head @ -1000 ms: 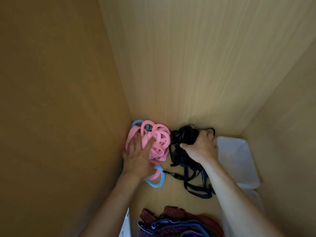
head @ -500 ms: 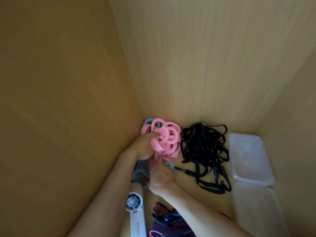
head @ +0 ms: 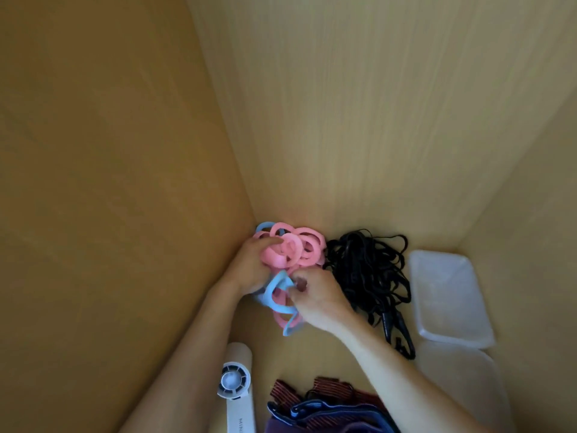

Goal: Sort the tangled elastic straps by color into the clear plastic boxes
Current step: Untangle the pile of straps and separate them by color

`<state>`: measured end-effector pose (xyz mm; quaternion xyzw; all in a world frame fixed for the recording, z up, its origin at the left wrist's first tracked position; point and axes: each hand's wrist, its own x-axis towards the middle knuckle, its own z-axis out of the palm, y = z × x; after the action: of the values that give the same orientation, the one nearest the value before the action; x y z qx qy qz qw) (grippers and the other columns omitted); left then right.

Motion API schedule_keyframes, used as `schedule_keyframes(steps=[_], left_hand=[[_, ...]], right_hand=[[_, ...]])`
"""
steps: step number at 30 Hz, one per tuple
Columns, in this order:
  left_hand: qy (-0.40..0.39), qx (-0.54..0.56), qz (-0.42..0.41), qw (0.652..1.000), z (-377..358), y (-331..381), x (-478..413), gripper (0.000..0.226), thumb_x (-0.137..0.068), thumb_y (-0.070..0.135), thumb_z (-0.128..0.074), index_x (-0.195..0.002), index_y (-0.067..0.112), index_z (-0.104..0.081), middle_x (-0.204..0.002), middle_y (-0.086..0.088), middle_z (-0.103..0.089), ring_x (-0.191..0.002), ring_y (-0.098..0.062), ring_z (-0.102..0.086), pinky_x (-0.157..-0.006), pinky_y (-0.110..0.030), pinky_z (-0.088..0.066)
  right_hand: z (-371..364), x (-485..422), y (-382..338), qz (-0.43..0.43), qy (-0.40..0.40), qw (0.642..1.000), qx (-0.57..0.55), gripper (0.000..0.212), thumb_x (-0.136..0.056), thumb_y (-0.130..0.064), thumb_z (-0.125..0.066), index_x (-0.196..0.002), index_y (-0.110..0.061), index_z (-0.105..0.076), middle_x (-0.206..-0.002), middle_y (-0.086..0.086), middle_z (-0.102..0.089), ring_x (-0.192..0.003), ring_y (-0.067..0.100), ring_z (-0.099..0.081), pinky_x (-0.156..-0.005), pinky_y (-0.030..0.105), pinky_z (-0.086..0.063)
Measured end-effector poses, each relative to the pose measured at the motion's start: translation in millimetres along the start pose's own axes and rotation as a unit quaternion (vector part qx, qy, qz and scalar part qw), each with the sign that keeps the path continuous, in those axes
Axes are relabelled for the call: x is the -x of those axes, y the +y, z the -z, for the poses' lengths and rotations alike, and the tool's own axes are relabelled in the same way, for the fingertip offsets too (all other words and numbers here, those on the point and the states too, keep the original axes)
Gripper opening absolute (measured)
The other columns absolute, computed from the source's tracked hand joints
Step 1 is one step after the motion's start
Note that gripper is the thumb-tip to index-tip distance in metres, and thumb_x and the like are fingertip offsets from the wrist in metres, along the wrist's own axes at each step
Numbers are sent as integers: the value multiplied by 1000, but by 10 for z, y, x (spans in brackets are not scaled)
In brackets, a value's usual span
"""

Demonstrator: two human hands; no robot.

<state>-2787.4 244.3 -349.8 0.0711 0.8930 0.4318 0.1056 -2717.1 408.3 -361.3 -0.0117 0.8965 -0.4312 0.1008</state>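
I am seeing the pink straps (head: 307, 250) lying tangled under the left hand (head: 249, 265), whose curled fingers are gripping the bundle, while the right hand (head: 318, 296) just beside it is pinching a light blue strap (head: 276, 284) looping through the pink ones. On the right hand's outer side the black straps (head: 368, 270) are lying heaped, and past them a farther box (head: 449, 295) and a nearer box (head: 462, 379), both clear, are showing only bare floors. Behind the wrists a white handheld fan (head: 234, 384) and striped straps (head: 327, 390) are lying.
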Motion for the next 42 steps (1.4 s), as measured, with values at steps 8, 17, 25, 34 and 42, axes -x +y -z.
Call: schedule_keyframes(steps=[8,17,25,34,42], left_hand=[[103,68,-54,991,28,300,94,50,-68,13,-54,-112,22,-75,-111,3,-74,-107,-20,-69,-95,-43,-54],[-29,-25,15,999,-154,24,371,117,-63,20,-86,-155,41,-18,-157,9,-33,-145,-15,-34,-115,-44,-39],[-26,-286,64,956,-573,-189,214,152,-63,46,-89,-147,28,36,-164,2,21,-152,-42,1,-124,-54,-13],[22,-316,35,948,-765,-299,205,115,-76,53,-64,-147,53,27,-162,-3,16,-145,-53,-8,-115,-61,-30],[82,-287,-56,953,-686,-151,546,107,-74,49,-62,-158,40,4,-166,6,18,-153,-31,11,-121,-59,-7]], right_hand=[[543,-502,-309,-17,32,994,-105,14,-86,-19,-74,-73,-19,-73,-58,-3,-60,-46,13,-58,-45,24,-47],[191,-960,-159,77,58,986,133,18,-88,-19,-68,-105,-27,-70,-111,2,-52,-96,27,-63,-86,42,-53],[296,-651,60,71,-40,997,12,70,-72,-27,-66,-134,-52,-44,-114,-29,-50,-108,-5,-52,-90,7,-42],[419,94,362,71,47,996,5,38,-91,-14,-65,-128,-23,-60,-127,-10,-50,-118,8,-53,-103,23,-42],[320,579,529,42,37,998,36,34,-98,-17,-58,-129,-28,-55,-131,-14,-44,-98,3,-53,-92,22,-42]])
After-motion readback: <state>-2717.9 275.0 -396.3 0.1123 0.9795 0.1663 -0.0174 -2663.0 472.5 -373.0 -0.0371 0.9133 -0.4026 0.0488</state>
